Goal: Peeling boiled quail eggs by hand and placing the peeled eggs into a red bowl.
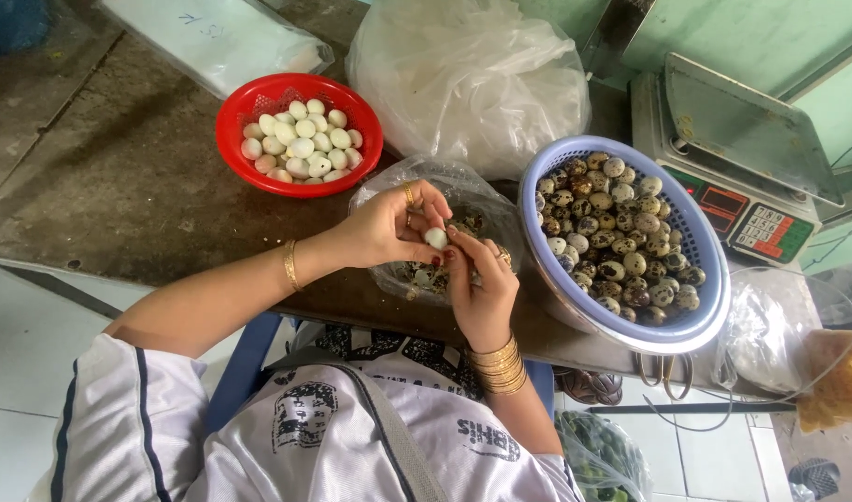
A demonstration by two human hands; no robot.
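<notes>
Both my hands meet over a clear plastic bag (463,191) of broken speckled shell. My left hand (389,228) and my right hand (480,284) pinch one small white peeled egg (435,239) between their fingertips. A red basket (235,125) to the left holds several white peeled eggs (300,144). To the right, a lilac basket (714,279) is filled with several speckled unpeeled eggs (616,232). My left hand wears a ring and a thin bangle; several gold bangles circle my right wrist.
A large crumpled clear bag (468,74) lies behind the hands. A digital weighing scale (742,149) stands at the right. A flat white packet (212,37) lies at the back left. The worn grey tabletop (100,167) ends near my body.
</notes>
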